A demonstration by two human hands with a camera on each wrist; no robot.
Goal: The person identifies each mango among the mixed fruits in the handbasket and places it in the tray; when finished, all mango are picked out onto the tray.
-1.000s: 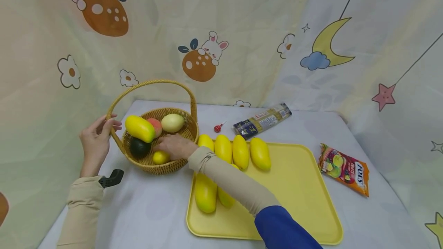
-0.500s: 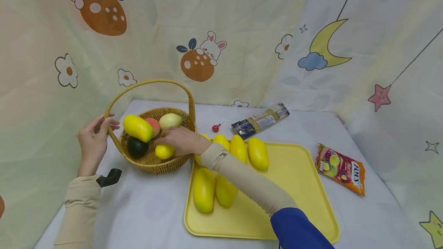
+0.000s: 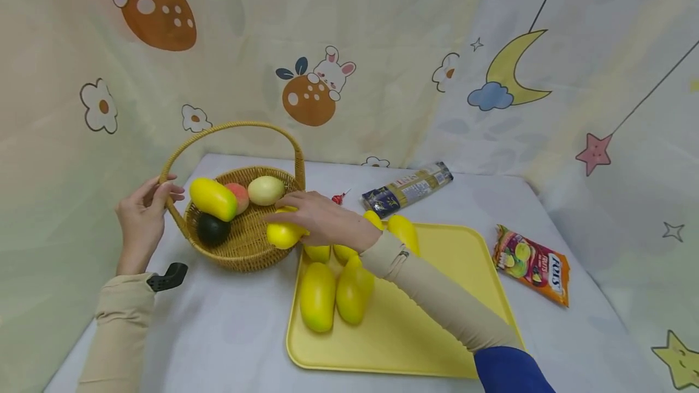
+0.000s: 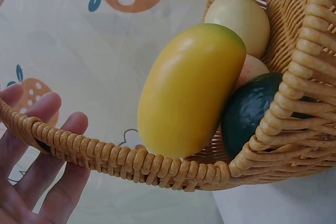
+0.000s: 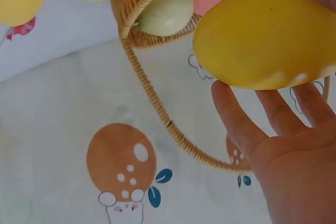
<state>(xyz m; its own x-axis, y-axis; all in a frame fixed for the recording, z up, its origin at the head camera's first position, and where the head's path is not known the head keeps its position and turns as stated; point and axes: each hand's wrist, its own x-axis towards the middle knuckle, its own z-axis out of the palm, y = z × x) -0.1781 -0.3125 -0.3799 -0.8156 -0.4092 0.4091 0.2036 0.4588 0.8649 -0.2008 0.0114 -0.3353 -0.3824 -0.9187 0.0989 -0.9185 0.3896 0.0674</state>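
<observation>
My left hand [image 3: 143, 214] holds the left side of the handle [image 4: 121, 158] of a wicker basket [image 3: 248, 262], its fingers behind the woven loop. Inside the basket lie a yellow-green mango [image 3: 213, 198], a dark green avocado [image 3: 212, 229], a peach [image 3: 238, 197] and a pale melon-like fruit [image 3: 266, 190]. Above the basket's right rim, my right hand [image 3: 330, 218] grips a yellow mango [image 5: 262, 35] between thumb and fingers. Several mangoes [image 3: 317, 297] lie on the yellow tray [image 3: 415, 344]; my right hand and forearm hide some of them.
A red lollipop [image 3: 337, 199] and a pasta packet [image 3: 406, 190] lie behind the tray. To its right is a bright candy bag [image 3: 532, 264]. A patterned cloth [image 3: 393, 77] hangs behind the white table [image 3: 235, 332].
My right hand has lifted the mango from the basket's floor and moved it right, over the rim toward the tray. The left hand keeps its hold on the handle.
</observation>
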